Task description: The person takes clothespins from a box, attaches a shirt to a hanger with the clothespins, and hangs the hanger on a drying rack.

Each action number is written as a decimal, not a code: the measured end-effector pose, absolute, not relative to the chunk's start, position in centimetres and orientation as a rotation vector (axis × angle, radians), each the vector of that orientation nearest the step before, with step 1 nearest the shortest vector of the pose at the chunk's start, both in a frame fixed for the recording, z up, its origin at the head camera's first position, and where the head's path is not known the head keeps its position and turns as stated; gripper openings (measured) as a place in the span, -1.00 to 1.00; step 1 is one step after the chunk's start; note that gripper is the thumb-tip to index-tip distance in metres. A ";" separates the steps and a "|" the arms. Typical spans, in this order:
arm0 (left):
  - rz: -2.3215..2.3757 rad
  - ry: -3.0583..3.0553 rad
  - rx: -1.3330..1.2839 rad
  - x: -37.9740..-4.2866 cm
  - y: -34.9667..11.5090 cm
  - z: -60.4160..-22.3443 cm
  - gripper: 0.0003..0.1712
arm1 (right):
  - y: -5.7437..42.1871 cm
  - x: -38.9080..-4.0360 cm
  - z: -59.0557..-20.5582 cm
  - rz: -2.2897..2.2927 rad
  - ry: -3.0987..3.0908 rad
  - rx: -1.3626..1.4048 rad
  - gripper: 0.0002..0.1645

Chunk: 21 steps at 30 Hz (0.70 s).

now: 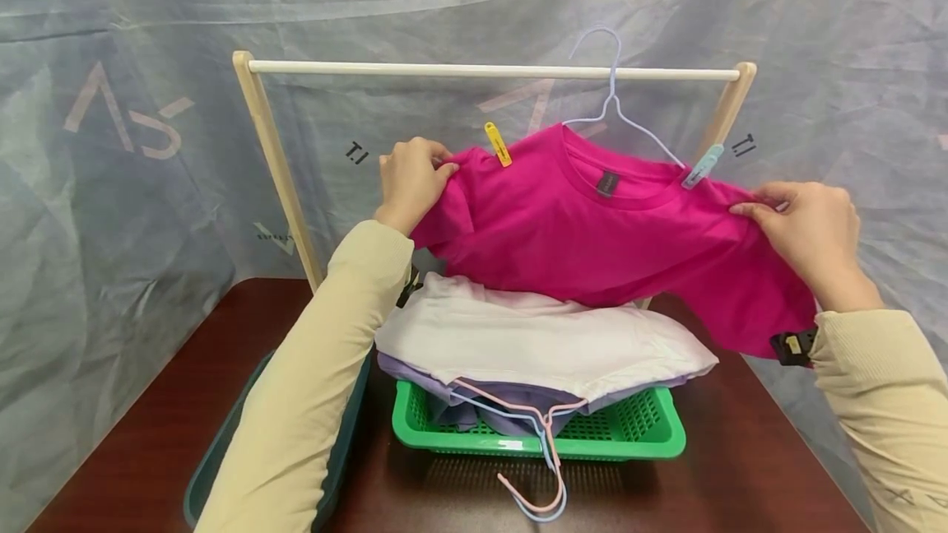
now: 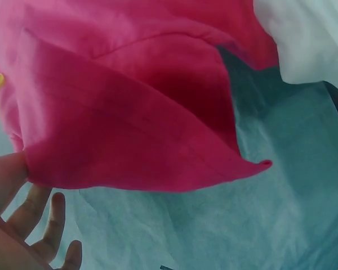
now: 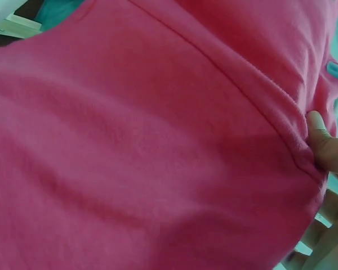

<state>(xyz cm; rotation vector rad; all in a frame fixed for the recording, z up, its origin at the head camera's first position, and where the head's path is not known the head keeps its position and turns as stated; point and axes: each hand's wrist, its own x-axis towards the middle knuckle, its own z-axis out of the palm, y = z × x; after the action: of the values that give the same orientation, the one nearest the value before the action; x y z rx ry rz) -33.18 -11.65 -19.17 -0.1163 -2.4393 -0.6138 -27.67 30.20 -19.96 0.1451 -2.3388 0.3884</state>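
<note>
One pink shirt on a hanger below the rod, probably light, soft and floppy, best held by the shoulders. Left hand and right hand well apart, each pinching cloth near a sleeve between thumb and fingers, left's other fingers loose

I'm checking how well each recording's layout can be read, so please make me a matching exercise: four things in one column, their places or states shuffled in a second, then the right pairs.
Things:
1. yellow plastic clip
2. green openwork plastic basket
3. bright pink fabric T-shirt
4. pale blue plastic clip

Places or states:
A. pinched by both hands
B. on the T-shirt, nearer the right hand
C. on the T-shirt, nearer the left hand
D. on the dark reddish-brown table

Right pairs: 1-C, 2-D, 3-A, 4-B
</note>
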 end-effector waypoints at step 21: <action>-0.543 -2.699 -0.115 -33.7 -11.0 -22.2 -0.71 | 30.9 -27.5 -22.4 0.352 -2.414 0.153 -0.79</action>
<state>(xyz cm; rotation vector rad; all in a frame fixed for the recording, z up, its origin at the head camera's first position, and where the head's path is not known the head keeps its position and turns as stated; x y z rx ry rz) -33.74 -10.98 -22.16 -0.1148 -2.6991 -0.5425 -27.54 30.91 -22.41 0.1531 -2.4137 0.3524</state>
